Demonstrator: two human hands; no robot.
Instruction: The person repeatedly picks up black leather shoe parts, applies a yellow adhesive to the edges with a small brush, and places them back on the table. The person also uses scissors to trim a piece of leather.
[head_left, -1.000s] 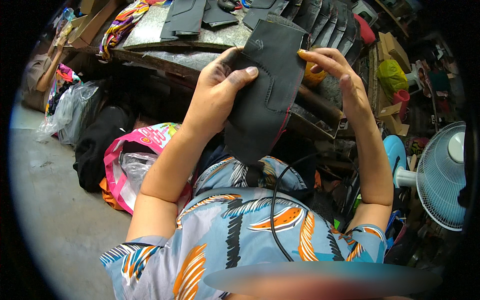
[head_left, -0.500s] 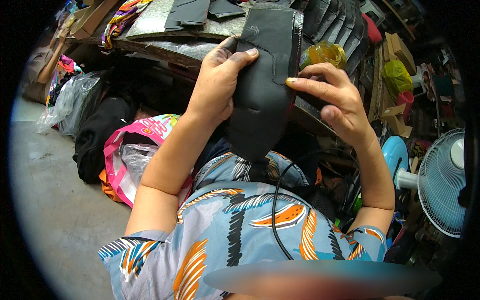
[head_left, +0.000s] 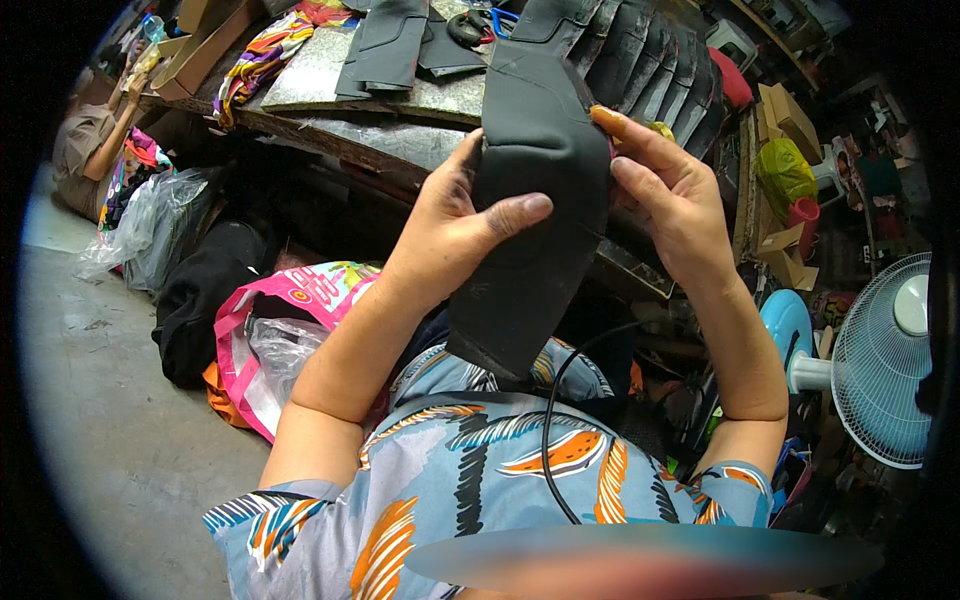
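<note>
A long black leather-like panel (head_left: 545,255) with a stitched line near its top is held up in front of me, bulging across its upper middle. My left hand (head_left: 455,215) grips its left edge, thumb laid across the face and fingers behind. At the right edge is my right hand (head_left: 665,185), its thumb and fingers closed about the edge. The index fingertip, smeared yellow-brown, rests on the edge near the top; the other fingers are partly hidden. Behind this hand a sliver of a yellow jar (head_left: 661,130) shows.
Black cut panels (head_left: 393,45) lie on the worktable (head_left: 310,90), and more overlap in a row (head_left: 650,70) at the far right. A pink bag (head_left: 235,340) stands at left, a fan (head_left: 880,360) at right. Another person (head_left: 85,150) sits at far left. A black cable (head_left: 548,430) crosses my lap.
The panel has tilted and bulged. My left hand has shifted lower along it. My right hand has moved up the edge, and its thumb now meets the panel.
</note>
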